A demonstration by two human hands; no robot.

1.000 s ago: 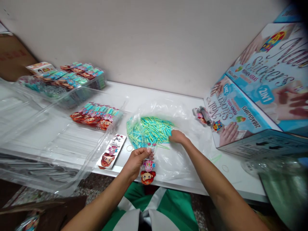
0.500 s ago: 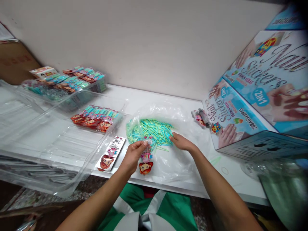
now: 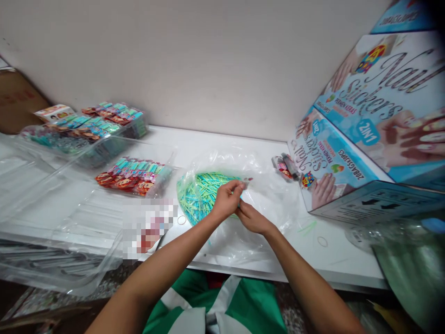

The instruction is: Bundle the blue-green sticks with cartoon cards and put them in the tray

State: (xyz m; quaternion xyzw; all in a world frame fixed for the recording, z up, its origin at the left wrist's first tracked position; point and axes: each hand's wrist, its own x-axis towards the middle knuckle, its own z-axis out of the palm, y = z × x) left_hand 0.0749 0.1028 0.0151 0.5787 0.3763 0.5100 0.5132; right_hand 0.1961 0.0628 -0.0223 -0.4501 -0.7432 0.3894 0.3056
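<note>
My left hand [image 3: 227, 200] is closed in a pinch on a small printed plastic packet [image 3: 248, 180]. Only the packet's edge shows past the fingertips; the rest is hidden. Just below, my right hand [image 3: 253, 218] meets it, fingers pressed together; what they hold, if anything, is covered. Both hands are over a clear plastic bag [image 3: 274, 199] spread on the white table. Inside the bag lies a heap of thin green and blue sticks [image 3: 198, 195], left of my hands.
To the left are a row of filled packets [image 3: 134, 176], a clear plastic tray [image 3: 86, 222] and a tub [image 3: 135, 130] of more packets. A blurred-out card [image 3: 151, 234] lies near the front edge. Nail sticker boxes [image 3: 333, 162] stand at right, with dark packets [image 3: 285, 167] beside them.
My left hand has moved right and up with the packet, from the front of the heap to my right hand. My right hand has dropped slightly. The view has shifted a little.
</note>
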